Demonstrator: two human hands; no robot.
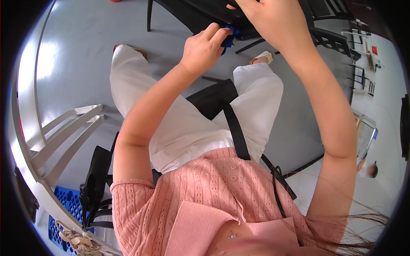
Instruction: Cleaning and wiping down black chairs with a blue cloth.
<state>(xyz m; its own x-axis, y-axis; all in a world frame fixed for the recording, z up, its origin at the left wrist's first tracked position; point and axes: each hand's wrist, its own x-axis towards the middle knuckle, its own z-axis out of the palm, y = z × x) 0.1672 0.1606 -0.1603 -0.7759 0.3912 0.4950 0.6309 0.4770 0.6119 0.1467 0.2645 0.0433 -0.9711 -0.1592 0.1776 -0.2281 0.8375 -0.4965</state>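
Note:
My left hand (203,48) is closed with its fingers wrapped round a bunched blue piece (230,37), which looks like cloth. Only a fold of it shows past my fingertips, against the edge of a glossy black chair (188,15). Higher up, my right hand (260,10) reaches over the same black surface. The top edge of the picture cuts it off, and most of its fingers are out of sight. A single fingertip shows beside it; whether that hand holds anything is hidden.
A small black bag (215,98) hangs on a strap across my lap. White chair rails (70,138) stand on the left, above a blue plastic crate (68,200). Black chairs (337,42) are at the upper right. Far right, another person (370,170) is in the background.

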